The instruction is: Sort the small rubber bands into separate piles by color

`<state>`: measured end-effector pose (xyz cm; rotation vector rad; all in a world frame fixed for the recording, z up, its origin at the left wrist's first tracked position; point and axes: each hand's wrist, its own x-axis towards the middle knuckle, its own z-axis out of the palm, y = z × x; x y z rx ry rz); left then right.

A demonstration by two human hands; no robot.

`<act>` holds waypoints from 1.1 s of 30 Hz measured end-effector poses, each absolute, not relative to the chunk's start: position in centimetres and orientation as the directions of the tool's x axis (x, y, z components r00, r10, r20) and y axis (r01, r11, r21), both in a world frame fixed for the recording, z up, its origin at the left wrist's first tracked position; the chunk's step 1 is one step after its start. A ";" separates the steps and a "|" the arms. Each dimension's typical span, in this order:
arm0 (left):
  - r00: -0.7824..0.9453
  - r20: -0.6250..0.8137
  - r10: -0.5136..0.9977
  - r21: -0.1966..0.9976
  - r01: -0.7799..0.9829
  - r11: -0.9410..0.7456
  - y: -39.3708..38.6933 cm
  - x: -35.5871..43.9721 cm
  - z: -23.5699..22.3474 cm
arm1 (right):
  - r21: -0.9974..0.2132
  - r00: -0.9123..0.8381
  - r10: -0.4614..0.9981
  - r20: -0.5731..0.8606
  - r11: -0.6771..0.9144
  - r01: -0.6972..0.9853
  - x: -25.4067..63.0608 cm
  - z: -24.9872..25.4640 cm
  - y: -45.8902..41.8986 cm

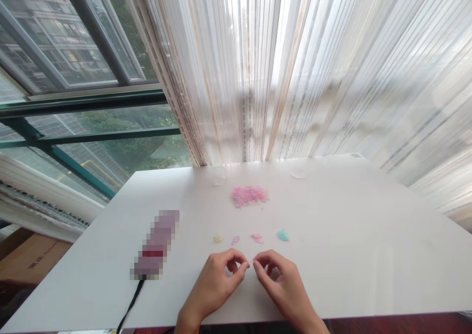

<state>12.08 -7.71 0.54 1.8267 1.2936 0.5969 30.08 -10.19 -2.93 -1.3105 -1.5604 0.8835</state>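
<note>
My left hand (224,275) and my right hand (280,279) meet near the front of the white table, fingertips pinched close together. Between them shows a tiny pale piece (251,262), too small to name. Just beyond my fingers lies a row of small piles: a pale yellow one (218,238), a lilac one (235,240), a pink one (257,237) and a turquoise one (283,235). Farther back sits a larger heap of mixed pink and lilac small pieces (250,196). What kind of pieces these are cannot be made out.
A clear round container (220,176) and a clear flat disc, perhaps a lid (298,173), stand near the white table's (332,265) back edge. At the left lies a blurred-out purple object (157,245) with a black strap (132,302). Striped sheer curtains (258,78) hang behind the table.
</note>
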 end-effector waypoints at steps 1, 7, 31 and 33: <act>0.361 -0.069 0.930 0.824 0.546 -0.151 -7.7 12.1 0.5 | -0.915 -0.053 0.982 0.180 0.187 0.358 30.2 -3.0 -10.1; 0.350 -0.075 0.934 0.814 0.562 -0.145 -7.1 12.9 0.1 | -0.890 -0.085 0.980 0.179 0.198 0.411 31.2 -3.6 -9.1; 0.445 0.033 0.895 0.534 0.749 -0.392 -2.9 15.0 0.1 | -0.886 -0.079 0.995 0.061 0.090 0.455 35.2 -3.9 -8.5; 0.446 0.019 0.895 0.522 0.759 -0.390 -2.8 15.2 0.0 | -0.882 -0.101 0.992 0.078 0.116 0.457 35.1 -4.0 -8.6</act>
